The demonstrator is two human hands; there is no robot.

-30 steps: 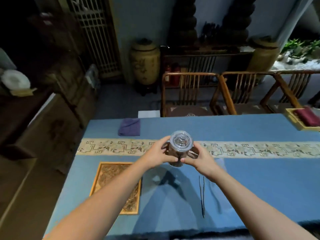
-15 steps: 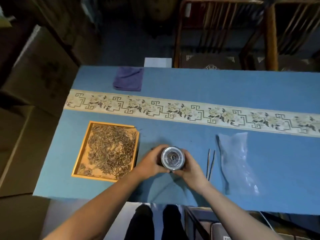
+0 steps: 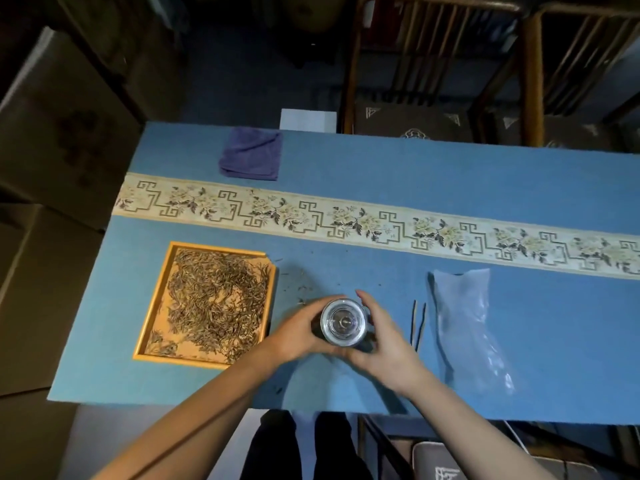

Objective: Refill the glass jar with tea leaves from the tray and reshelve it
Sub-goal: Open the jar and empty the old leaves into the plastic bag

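A glass jar with a clear lid stands upright, seen from above, near the front edge of the blue table. My left hand wraps its left side and my right hand cups its right side. Left of the jar lies a wooden tray spread with dark tea leaves. A few loose leaves are scattered on the cloth between tray and jar. Whether the jar touches the table is hidden by my hands.
Thin dark tweezers and a clear plastic bag lie right of the jar. A folded purple cloth sits at the far left. A patterned runner crosses the table. Wooden chairs stand behind it.
My view has tilted down from the room to the tabletop. Both hands have brought the jar down from mid-air to low over the table beside the tray.
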